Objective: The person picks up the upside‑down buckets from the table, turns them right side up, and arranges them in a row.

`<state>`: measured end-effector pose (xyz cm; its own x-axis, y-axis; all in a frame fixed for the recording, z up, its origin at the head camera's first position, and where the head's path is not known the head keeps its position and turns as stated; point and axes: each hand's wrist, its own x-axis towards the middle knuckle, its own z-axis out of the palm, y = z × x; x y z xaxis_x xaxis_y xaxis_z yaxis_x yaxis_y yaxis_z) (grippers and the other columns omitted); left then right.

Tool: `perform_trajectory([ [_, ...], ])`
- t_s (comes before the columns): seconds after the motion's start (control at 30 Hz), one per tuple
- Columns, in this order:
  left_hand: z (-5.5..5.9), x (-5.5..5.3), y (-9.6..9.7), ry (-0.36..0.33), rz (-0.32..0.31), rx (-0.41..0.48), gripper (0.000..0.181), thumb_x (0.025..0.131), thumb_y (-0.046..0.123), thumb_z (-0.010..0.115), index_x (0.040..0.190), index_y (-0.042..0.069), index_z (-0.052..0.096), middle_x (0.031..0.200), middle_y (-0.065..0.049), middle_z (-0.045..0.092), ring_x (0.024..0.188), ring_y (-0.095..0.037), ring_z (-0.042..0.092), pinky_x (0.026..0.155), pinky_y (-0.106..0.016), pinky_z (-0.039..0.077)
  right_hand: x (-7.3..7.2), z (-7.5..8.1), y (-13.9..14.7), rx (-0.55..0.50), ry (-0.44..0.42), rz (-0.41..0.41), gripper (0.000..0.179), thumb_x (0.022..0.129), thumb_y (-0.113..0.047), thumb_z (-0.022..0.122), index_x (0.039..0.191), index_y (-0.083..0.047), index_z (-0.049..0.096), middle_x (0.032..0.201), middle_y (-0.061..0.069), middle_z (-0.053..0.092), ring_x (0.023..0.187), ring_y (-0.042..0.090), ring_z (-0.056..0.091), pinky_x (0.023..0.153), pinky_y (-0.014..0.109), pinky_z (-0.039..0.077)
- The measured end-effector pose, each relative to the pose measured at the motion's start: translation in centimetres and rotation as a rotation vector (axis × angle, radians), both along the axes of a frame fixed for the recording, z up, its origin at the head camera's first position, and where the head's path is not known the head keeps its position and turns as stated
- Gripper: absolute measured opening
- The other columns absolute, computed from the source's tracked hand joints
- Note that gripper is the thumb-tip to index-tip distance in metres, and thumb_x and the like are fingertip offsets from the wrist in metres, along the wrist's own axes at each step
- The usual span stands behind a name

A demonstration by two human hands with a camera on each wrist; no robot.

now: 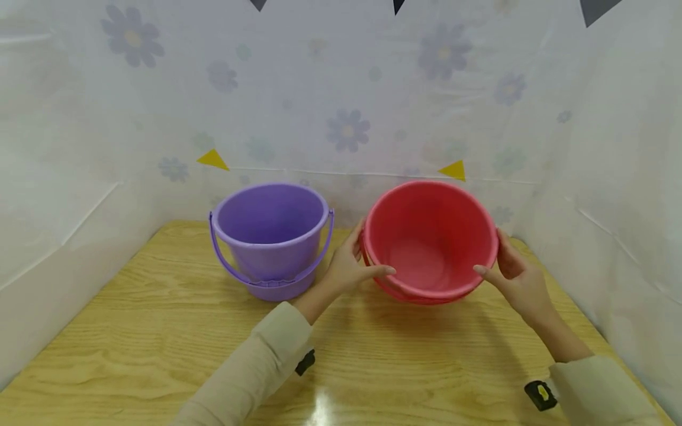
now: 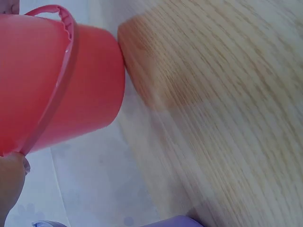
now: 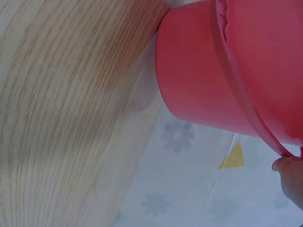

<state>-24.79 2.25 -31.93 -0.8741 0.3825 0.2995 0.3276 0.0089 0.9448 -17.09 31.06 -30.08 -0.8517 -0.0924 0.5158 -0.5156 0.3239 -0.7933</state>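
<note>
A red bucket (image 1: 431, 236) is held between both hands, its mouth tipped toward me. My left hand (image 1: 348, 266) grips its left side, thumb over the rim and fingers outside. On the opposite side my right hand (image 1: 524, 290) holds the rim in the same way. The wrist views show the bucket's red handle (image 2: 59, 90) hanging down across its outer wall. Its base appears raised off the table, with a reddish reflection below. To the left a purple bucket (image 1: 277, 266) stands upright on the table, its handle lowered at the front; neither hand holds it.
The wooden table (image 1: 133, 337) ends at a pale flowered sheet (image 1: 288, 106) behind, with more sheeting on both sides. Two yellow triangles (image 1: 214, 159) mark the back sheet. Small black devices (image 1: 540, 394) sit by the sleeve cuffs.
</note>
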Motion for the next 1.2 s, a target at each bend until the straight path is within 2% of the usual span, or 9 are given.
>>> perform_trajectory([
  [0.13, 0.3, 0.1, 0.1, -0.003, 0.007, -0.019, 0.109, 0.067, 0.017, 0.083, 0.149, 0.009, 0.013, 0.154, -0.008, 0.022, 0.141, -0.019, 0.026, 0.111, -0.03, 0.03, 0.1, -0.2, 0.3, -0.037, 0.017, 0.031, 0.074, 0.085, 0.01, 0.056, 0.147, -0.002, 0.018, 0.154, 0.008, 0.022, 0.124, -0.009, 0.042, 0.087, 0.007, 0.045],
  [0.3, 0.5, 0.2, 0.3, -0.018, 0.014, -0.035, 0.116, 0.06, 0.041, 0.082, 0.149, 0.008, 0.014, 0.155, -0.008, 0.019, 0.141, -0.019, 0.025, 0.111, -0.03, 0.03, 0.2, -0.4, 0.7, -0.007, 0.023, 0.031, 0.074, 0.086, 0.009, 0.056, 0.147, -0.004, 0.017, 0.153, 0.006, 0.025, 0.12, -0.012, 0.044, 0.084, 0.006, 0.045],
  [0.37, 0.6, 0.1, 0.5, -0.028, 0.018, -0.03, 0.119, 0.058, 0.045, 0.081, 0.149, 0.009, 0.015, 0.155, -0.008, 0.02, 0.141, -0.018, 0.025, 0.111, -0.031, 0.029, 0.2, -0.5, 0.9, -0.012, 0.021, 0.04, 0.073, 0.086, 0.009, 0.056, 0.147, -0.003, 0.016, 0.153, 0.006, 0.024, 0.12, -0.012, 0.045, 0.084, 0.006, 0.045],
  [0.43, 0.7, 0.1, 0.8, -0.037, 0.032, -0.031, 0.117, 0.059, 0.043, 0.081, 0.149, 0.009, 0.015, 0.155, -0.007, 0.02, 0.141, -0.019, 0.025, 0.112, -0.031, 0.029, 0.1, -0.5, 1.1, -0.016, 0.016, 0.032, 0.073, 0.086, 0.009, 0.056, 0.146, -0.001, 0.016, 0.153, 0.005, 0.026, 0.117, -0.011, 0.048, 0.083, 0.006, 0.046],
  [0.57, 0.8, -0.2, 1.5, -0.06, 0.072, -0.041, 0.11, 0.066, 0.029, 0.083, 0.149, 0.009, 0.014, 0.155, -0.007, 0.018, 0.141, -0.017, 0.024, 0.112, -0.029, 0.029, -0.2, -0.6, 1.5, 0.037, 0.0, -0.052, 0.07, 0.087, 0.006, 0.057, 0.145, 0.002, 0.017, 0.149, -0.002, 0.032, 0.109, -0.014, 0.052, 0.081, 0.004, 0.046],
  [0.7, 0.8, -0.6, 2.1, -0.073, 0.113, -0.054, 0.109, 0.068, 0.022, 0.083, 0.149, 0.008, 0.012, 0.155, -0.007, 0.018, 0.141, -0.017, 0.023, 0.111, -0.027, 0.029, -0.5, -0.7, 1.7, 0.098, -0.037, -0.122, 0.068, 0.089, 0.001, 0.056, 0.145, 0.001, 0.017, 0.146, -0.006, 0.037, 0.106, -0.017, 0.052, 0.08, 0.002, 0.045],
  [0.9, 0.6, -1.1, 2.5, -0.057, 0.146, -0.051, 0.107, 0.069, 0.026, 0.082, 0.148, 0.005, 0.014, 0.154, -0.01, 0.019, 0.14, -0.018, 0.025, 0.11, -0.028, 0.03, -0.9, -0.7, 1.7, 0.153, -0.084, -0.184, 0.066, 0.092, -0.007, 0.056, 0.146, 0.0, 0.018, 0.148, 0.007, 0.035, 0.106, -0.021, 0.047, 0.081, 0.001, 0.043],
  [1.03, 0.6, -0.9, 2.8, -0.057, 0.203, -0.081, 0.104, 0.07, 0.034, 0.081, 0.148, 0.007, 0.017, 0.154, -0.008, 0.023, 0.139, -0.02, 0.028, 0.109, -0.031, 0.034, -1.2, -0.6, 1.7, 0.159, -0.101, -0.202, 0.065, 0.092, -0.01, 0.055, 0.145, 0.001, 0.02, 0.148, 0.012, 0.033, 0.106, -0.023, 0.045, 0.082, 0.0, 0.041],
  [1.2, 0.6, -0.5, 3.5, -0.057, 0.292, -0.092, 0.095, 0.073, 0.039, 0.078, 0.147, 0.009, 0.026, 0.148, -0.007, 0.036, 0.134, -0.021, 0.039, 0.102, -0.035, 0.043, -1.7, -0.5, 1.9, 0.171, -0.142, -0.225, 0.065, 0.093, -0.014, 0.055, 0.146, -0.001, 0.018, 0.148, 0.019, 0.028, 0.106, -0.023, 0.044, 0.081, -0.001, 0.04],
])
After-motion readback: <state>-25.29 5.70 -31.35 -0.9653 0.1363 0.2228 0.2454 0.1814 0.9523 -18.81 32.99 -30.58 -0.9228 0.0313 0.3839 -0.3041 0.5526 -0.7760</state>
